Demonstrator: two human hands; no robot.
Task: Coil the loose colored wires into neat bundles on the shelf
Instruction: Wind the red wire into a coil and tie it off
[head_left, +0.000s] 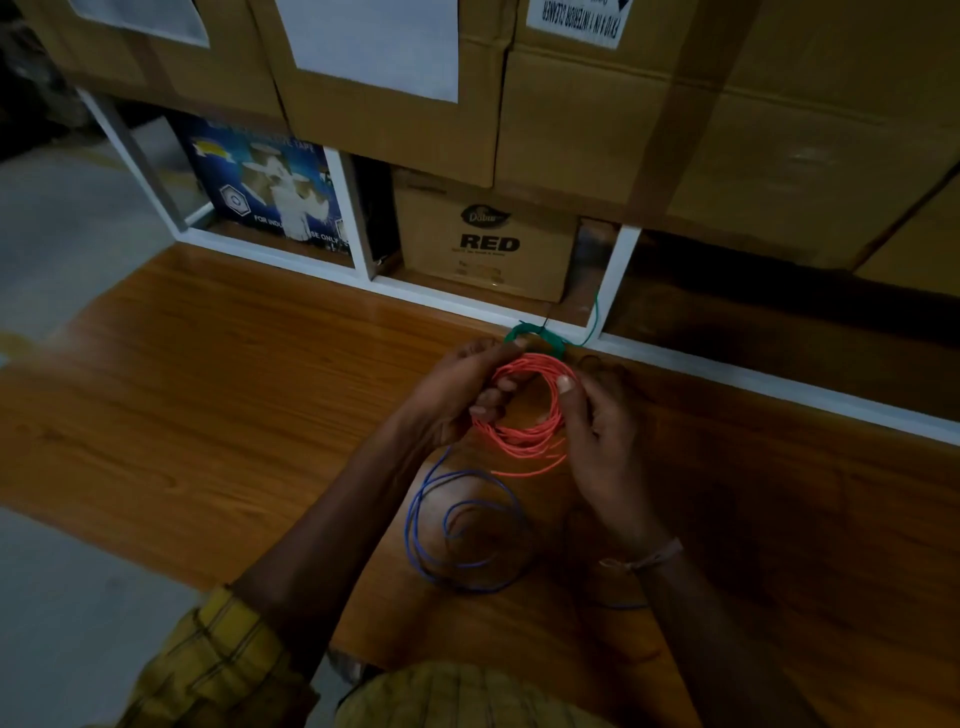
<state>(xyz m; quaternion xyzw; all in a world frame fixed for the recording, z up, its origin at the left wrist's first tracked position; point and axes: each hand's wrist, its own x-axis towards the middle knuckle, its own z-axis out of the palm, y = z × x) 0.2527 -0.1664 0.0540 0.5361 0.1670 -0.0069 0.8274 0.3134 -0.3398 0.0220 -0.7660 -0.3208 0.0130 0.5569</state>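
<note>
a: how far along does the coiling look?

b: partway, i'd judge. a small green coiled wire bundle (535, 339) already lies on the wooden shelf surface (234, 415), just beyond the hands and close to the white frame (727, 371) of the shelving, with one green tail running up over that frame. it looks wound, though the tail is loose.

a: and the one in hand?

b: the orange-red plastic-coated wire coil (527, 402) is held up between both hands. the left hand (462, 395) has its fingers curled round the coil's left side, and the right hand (597, 421) pinches the right side with thumb on top. so both have a grip on that coil. most of it is looped into a ring, but a loose strand or two sags out at the bottom, so i'd say it needs its end tucked or wrapped.

a: anything untouched?

b: the thin blue wire (467, 525) lies in wide, slack loops on the shelf surface, under the forearms, nearer the person. that one is not yet bundled.

a: what's around it?

b: brown cardboard boxes (675, 130) stacked above, a carton printed "red" (485, 244) and a blue printed box (270, 192) in the lower compartments.
</note>
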